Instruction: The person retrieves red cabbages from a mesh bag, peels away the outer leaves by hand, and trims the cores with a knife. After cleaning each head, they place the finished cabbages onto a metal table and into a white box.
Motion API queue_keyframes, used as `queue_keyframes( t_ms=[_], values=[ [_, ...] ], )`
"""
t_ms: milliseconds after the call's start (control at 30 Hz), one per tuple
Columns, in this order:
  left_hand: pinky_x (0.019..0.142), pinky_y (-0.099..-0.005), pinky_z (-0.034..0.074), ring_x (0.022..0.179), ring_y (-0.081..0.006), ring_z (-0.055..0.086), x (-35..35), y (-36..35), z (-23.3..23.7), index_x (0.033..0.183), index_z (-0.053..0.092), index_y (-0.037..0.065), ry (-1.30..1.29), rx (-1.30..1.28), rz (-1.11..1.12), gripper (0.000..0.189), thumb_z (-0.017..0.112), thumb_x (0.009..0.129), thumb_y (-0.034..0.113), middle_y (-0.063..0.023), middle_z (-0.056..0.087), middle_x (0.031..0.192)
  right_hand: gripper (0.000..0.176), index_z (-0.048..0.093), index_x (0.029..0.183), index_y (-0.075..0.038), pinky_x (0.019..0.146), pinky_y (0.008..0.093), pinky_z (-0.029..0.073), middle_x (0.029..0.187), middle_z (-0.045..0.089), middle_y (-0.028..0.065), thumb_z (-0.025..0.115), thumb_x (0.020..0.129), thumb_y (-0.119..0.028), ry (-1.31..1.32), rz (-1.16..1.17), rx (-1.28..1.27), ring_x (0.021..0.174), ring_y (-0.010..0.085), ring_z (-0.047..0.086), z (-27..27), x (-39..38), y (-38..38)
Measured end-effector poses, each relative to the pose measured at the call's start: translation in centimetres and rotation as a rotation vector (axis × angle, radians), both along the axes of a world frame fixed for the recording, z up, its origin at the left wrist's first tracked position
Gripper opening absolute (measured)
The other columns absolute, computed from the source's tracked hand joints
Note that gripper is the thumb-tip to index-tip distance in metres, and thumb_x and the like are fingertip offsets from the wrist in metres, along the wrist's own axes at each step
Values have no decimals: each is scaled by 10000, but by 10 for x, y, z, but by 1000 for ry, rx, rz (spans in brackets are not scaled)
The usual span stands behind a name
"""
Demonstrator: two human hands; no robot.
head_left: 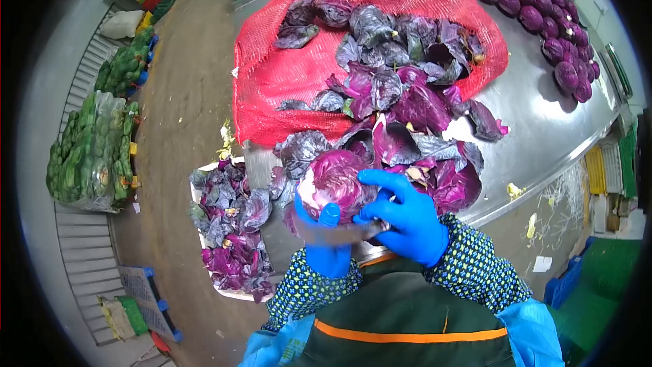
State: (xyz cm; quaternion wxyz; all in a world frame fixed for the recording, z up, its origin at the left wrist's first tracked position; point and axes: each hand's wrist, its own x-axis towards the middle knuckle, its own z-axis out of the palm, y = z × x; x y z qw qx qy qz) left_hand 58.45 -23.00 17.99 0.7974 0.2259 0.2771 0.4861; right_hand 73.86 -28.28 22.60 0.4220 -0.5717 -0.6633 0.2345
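Note:
A red cabbage (334,180), its purple inner layers and a pale patch showing, is held in front of my apron. My blue-gloved left hand (324,253) supports it from below and the left, fingers closed around it. In my right hand (411,221), also gloved in blue, is a knife (333,234); its blade points left across the front of the cabbage and hides part of my left hand. My right index finger reaches over to the cabbage. Loose outer cabbage leaves (421,112) lie just beyond both hands.
A red mesh sack (292,81) with leaves spreads over the steel table (530,143). Peeled red cabbages (543,13) are piled at the far right. A white-rimmed bin (234,293) of trimmed leaves stands left. Wrapped green produce (95,153) sits by the wall; scraps lie on the floor.

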Motion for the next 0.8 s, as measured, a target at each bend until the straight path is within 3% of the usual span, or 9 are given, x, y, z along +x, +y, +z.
queue_keyframes(
  t_ms=[33, 167, 267, 533, 600, 633, 667, 733, 800],
  values=[
    [930, -410, 443, 1131, -288, 471, 2, 1, 12, 1383, 224, 98, -25, -119, 20, 703, 622, 805, 55, -151, 398, 1284, 331, 599, 960, -130, 682, 323, 524, 1234, 476, 147, 704, 651, -78, -7, -21, 71, 857, 265, 612, -3, -2, 0],
    [989, -393, 362, 1219, -272, 362, 22, -6, 32, 1402, 166, 91, 178, 9, 193, 905, 698, 685, -51, -138, 300, 1356, 290, 579, 900, -70, 759, 340, 505, 1195, 463, 150, 738, 658, -84, 167, -300, 105, 972, 282, 568, 3, -16, 3],
    [934, -381, 427, 1152, -254, 435, 26, -9, 22, 1411, 146, 132, 351, 162, 280, 831, 590, 743, -84, -136, 341, 1329, 256, 574, 879, -72, 808, 355, 485, 1197, 448, 156, 735, 682, -95, 124, -369, 113, 1033, 297, 539, 1, -21, 3],
    [1040, -392, 297, 1249, -256, 318, 22, -11, 16, 1402, 166, 75, 632, 464, 338, 934, 689, 642, -74, -130, 281, 1367, 236, 575, 942, -46, 763, 325, 483, 1082, 521, 140, 666, 724, -26, 242, -349, 150, 946, 228, 574, -14, -21, 1],
    [1049, -394, 278, 1257, -256, 305, 24, -12, 16, 1399, 182, 65, 598, 413, 369, 942, 706, 625, -60, -133, 277, 1370, 232, 549, 986, -17, 688, 270, 483, 979, 550, 81, 648, 777, -36, 890, -466, -247, 801, 137, 579, -7, -23, -1],
    [1049, -394, 278, 1257, -256, 305, 25, -13, 16, 1399, 182, 65, 598, 410, 367, 942, 706, 625, -60, -133, 277, 1370, 219, 533, 973, -24, 566, 213, 458, 829, 556, 12, 654, 820, -123, 966, -374, -240, 647, 64, 536, -4, -23, 0],
    [1053, -396, 270, 1262, -258, 299, 27, -13, 17, 1397, 183, 54, 621, 435, 408, 946, 716, 622, -48, -136, 275, 1371, 219, 533, 973, -24, 566, 213, 458, 829, 556, 12, 654, 820, -123, 966, -379, -241, 647, 64, 536, 3, -20, 1],
    [1056, -398, 262, 1267, -260, 292, 29, -15, 23, 1394, 185, 44, 640, 464, 438, 949, 726, 618, -37, -140, 273, 1373, 217, 545, 926, -74, 481, 199, 423, 718, 548, -16, 669, 824, -220, 1172, -209, -716, 578, 60, 516, 15, -13, 2],
    [1066, -405, 243, 1280, -267, 273, 29, -16, 31, 1388, 175, 17, 740, 518, 434, 965, 755, 617, 15, -149, 259, 1380, 218, 545, 896, -104, 430, 196, 392, 687, 541, -19, 659, 831, -278, 1223, -244, -695, 530, 52, 494, 7, -15, 0]
  ],
)
